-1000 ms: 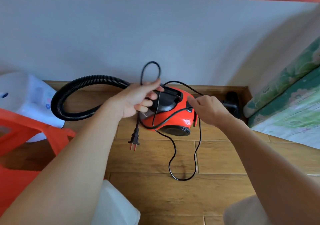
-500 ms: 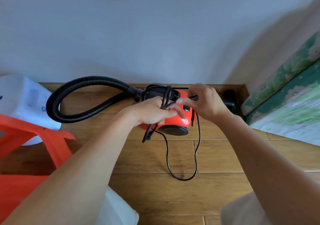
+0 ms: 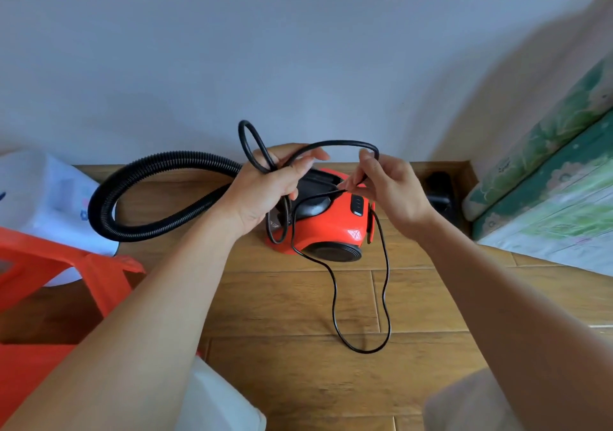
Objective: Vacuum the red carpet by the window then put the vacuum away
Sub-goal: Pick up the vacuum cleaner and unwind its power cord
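Lifted apart, left hand (image 3: 265, 195) grips the cord (image 3: 338, 141), right hand (image 3: 393, 190) pinches it.

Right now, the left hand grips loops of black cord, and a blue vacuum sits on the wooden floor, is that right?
Not quite. The head view shows the vacuum is red, not blue. The rest stands: the left hand grips loops of the black cord, and the vacuum sits on the wooden floor.
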